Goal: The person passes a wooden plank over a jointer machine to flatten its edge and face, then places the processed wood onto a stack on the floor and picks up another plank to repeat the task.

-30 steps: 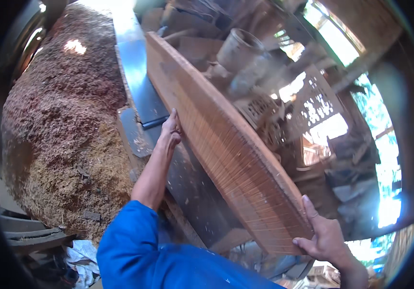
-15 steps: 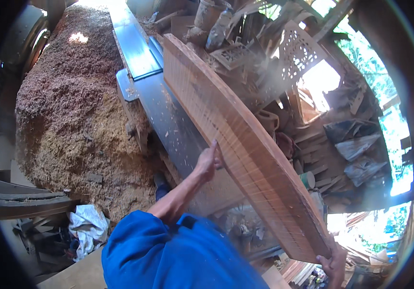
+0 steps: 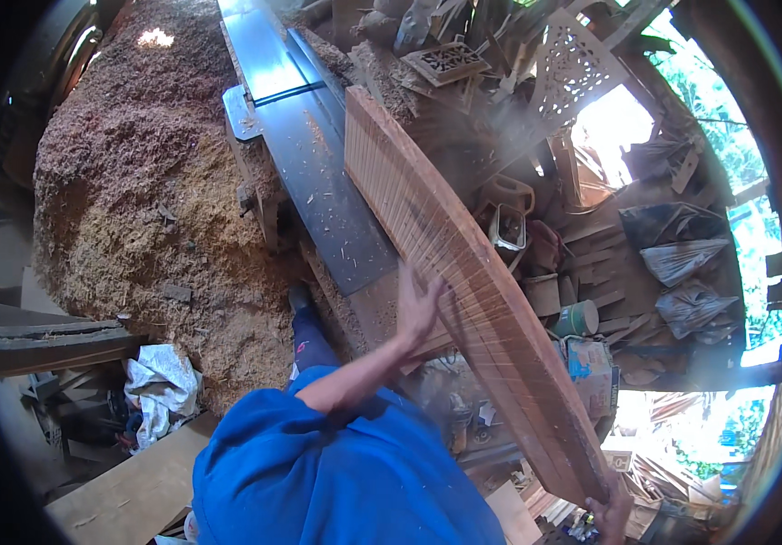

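Observation:
A long, thick reddish-brown wooden board [image 3: 473, 300] stands on edge along the right side of the planing machine's flat metal bed [image 3: 323, 195]. Its upper edge is curved, and wood chips dot the bed below its face. My left hand [image 3: 420, 313] lies against the board's left face near the lower edge, open, with the fingers spread. At the board's near end, my right hand [image 3: 611, 513] is closed round the corner; part of that hand is hidden behind the wood.
A big heap of shavings [image 3: 154, 209] rises left of the machine. Scrap wood, a carved panel [image 3: 445, 64], a pierced panel [image 3: 572, 73], a can [image 3: 577, 320] and plastic bags [image 3: 686, 282] crowd the right. A white sack [image 3: 162, 391] lies at lower left.
The board's far end has shifted right and nearer, away from the far part of the bed. My left hand has spread its fingers and come slightly nearer; my right hand still grips the near end.

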Demonstrator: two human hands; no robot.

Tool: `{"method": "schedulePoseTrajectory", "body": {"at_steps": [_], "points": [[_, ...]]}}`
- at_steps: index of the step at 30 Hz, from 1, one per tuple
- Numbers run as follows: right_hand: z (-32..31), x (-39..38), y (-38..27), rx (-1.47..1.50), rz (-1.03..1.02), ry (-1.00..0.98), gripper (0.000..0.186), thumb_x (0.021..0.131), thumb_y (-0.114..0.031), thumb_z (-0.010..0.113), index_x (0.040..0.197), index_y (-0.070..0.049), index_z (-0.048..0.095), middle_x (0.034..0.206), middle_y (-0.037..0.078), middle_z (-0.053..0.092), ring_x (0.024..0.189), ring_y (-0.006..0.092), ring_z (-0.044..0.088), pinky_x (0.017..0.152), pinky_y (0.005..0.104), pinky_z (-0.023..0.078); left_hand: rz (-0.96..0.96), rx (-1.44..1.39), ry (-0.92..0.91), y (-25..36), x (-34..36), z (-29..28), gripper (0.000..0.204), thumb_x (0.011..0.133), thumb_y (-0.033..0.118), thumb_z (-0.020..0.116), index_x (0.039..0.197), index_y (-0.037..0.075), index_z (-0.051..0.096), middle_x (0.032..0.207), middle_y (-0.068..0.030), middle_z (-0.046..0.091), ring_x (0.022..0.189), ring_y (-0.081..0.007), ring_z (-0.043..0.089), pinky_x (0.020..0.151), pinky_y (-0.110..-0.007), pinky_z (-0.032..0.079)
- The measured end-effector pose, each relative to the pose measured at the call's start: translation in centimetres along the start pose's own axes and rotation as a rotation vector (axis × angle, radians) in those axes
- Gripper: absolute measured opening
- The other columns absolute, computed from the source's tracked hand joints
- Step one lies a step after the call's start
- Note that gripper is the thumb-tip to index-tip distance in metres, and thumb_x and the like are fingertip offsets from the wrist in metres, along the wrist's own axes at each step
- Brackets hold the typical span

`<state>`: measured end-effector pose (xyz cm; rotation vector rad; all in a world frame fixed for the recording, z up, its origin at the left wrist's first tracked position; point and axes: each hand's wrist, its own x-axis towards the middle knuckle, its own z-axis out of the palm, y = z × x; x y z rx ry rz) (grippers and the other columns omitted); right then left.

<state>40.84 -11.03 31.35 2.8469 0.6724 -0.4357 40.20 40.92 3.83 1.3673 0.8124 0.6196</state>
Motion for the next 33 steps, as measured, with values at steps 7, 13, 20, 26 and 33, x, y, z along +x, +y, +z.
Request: {"method": "schedulePoseTrajectory", "body": {"at_steps": [7, 13, 20, 26, 33], "points": [[9.7, 6.9, -2.0, 0.257, -0.132, 0.093, 0.095, 0.060, -0.006, 0.084, 0.147, -0.009, 0.044, 0.104, 0.023, 0.066, 0.096, 0.0411, 0.064, 0.084, 0.0441, 0.051, 0.395, 0.190, 0.314, -8.4, 13.8, 0.1, 0.069, 0.106, 0.037, 0.033, 0.156, -0.002, 0.006, 0.164, -0.0244, 0.002, 0.152, -0.0364, -0.003, 0.123, -0.041, 0.001], [12.2, 12.0, -5.6, 0.201, -0.286, 0.171, 0.098, 0.062, -0.011, 0.086, 0.149, -0.014, 0.042, 0.091, 0.019, 0.062, 0.083, 0.0395, 0.063, 0.072, 0.0485, 0.049, 0.397, 0.113, 0.348, -9.2, 20.8, -2.8, 0.069, 0.106, 0.043, 0.028, 0.157, 0.001, 0.009, 0.164, -0.0225, 0.002, 0.153, -0.0361, -0.001, 0.123, -0.044, 0.001], [1.6, 20.2, -21.1, 0.197, -0.433, 0.077, 0.081, 0.070, -0.021, 0.084, 0.141, -0.006, 0.049, 0.108, 0.019, 0.067, 0.096, 0.0379, 0.067, 0.082, 0.0437, 0.054, 0.366, 0.079, 0.424, -8.0, 25.1, -3.5, 0.070, 0.106, 0.046, 0.029, 0.157, 0.001, 0.012, 0.164, -0.0204, 0.006, 0.153, -0.0354, 0.002, 0.123, -0.044, 0.002], [-2.3, 35.7, -43.5, 0.151, -0.739, 0.215, 0.100, 0.082, -0.022, 0.075, 0.158, -0.015, 0.011, 0.104, 0.021, 0.057, 0.084, 0.0429, 0.064, 0.075, 0.0489, 0.056, 0.386, 0.051, 0.470, -9.3, 25.0, -4.5, 0.070, 0.105, 0.045, 0.031, 0.157, 0.001, 0.014, 0.164, -0.0195, 0.010, 0.153, -0.0340, 0.005, 0.123, -0.040, 0.005], [-2.7, 38.6, -48.0, 0.060, -0.648, 0.164, 0.106, 0.083, -0.025, 0.077, 0.159, -0.018, 0.003, 0.096, 0.023, 0.058, 0.078, 0.0431, 0.064, 0.072, 0.0513, 0.056, 0.384, 0.023, 0.506, -9.1, 27.4, -6.2, 0.072, 0.101, 0.044, 0.041, 0.157, 0.004, 0.019, 0.163, -0.0213, 0.014, 0.151, -0.0397, 0.009, 0.123, -0.045, 0.007]]}}
